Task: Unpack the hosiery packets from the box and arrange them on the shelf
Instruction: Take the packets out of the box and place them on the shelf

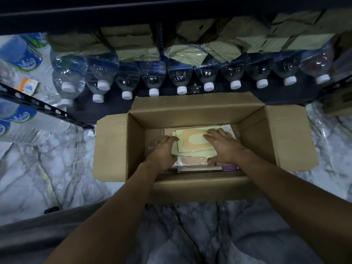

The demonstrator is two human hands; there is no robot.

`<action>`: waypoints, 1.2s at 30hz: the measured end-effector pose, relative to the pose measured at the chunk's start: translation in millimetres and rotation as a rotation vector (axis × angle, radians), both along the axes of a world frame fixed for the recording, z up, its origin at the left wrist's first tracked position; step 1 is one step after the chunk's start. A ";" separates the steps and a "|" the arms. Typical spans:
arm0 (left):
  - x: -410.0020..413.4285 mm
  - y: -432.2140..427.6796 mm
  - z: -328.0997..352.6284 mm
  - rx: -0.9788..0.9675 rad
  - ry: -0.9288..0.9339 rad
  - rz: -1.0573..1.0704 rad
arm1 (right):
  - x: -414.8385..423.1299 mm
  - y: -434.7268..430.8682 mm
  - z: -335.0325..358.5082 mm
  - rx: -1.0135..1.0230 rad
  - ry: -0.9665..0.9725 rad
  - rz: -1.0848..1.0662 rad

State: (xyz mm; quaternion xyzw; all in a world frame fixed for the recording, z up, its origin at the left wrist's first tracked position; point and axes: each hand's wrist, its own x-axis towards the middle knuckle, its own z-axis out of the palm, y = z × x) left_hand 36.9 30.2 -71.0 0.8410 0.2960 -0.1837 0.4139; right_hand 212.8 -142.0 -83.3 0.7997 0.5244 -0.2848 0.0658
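Your left hand (165, 149) and right hand (221, 147), fingers spread, flank the pale-green flat plastic hosiery packets (194, 141) lying crosswise in the brown cardboard box (114, 145).

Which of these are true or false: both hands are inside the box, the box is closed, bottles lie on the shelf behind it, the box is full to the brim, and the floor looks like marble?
1. Both hands are inside the box. True: the left hand and right hand rest on the hosiery packets.
2. The cardboard box is closed. False: its flaps are folded open.
3. Water bottles lie on the shelf behind the box. True.
4. The box is full to the brim. False: packets cover only its bottom.
5. The floor looks like marble. True.
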 end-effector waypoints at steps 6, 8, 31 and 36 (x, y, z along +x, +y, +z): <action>-1.3 3.7 4.3 0.038 -0.051 0.066 | 4.0 3.0 8.3 0.024 0.009 0.025; -1.1 4.3 5.9 0.052 -0.098 0.092 | 4.1 3.9 13.2 0.044 -0.038 0.030; -8.8 9.2 16.0 0.008 -0.199 0.261 | 5.3 -3.5 58.1 0.506 -0.195 -0.135; -9.3 12.7 32.9 0.053 -0.170 0.256 | 9.9 -14.5 96.2 0.589 -0.171 -0.112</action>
